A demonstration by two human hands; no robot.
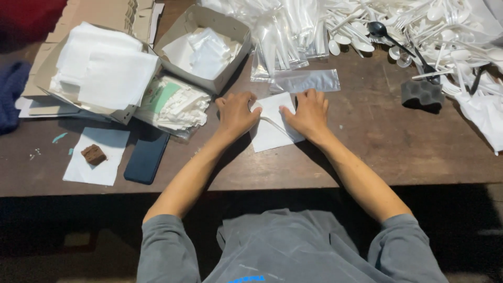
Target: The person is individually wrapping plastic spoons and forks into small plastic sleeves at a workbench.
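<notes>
Brown table (377, 147), white napkin (272, 133) between both hands

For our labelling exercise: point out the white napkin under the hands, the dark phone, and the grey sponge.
white napkin (271, 137), head view, bare lower part.
dark phone (146, 157), head view, middle of its back.
grey sponge (422, 94), head view, its front face.

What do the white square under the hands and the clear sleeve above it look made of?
White square: likely a paper napkin, matte and soft, with a fold ridge between the left hand and right hand. Clear sleeve: thin plastic film, glossy, reflecting light, with the table showing through.
</notes>
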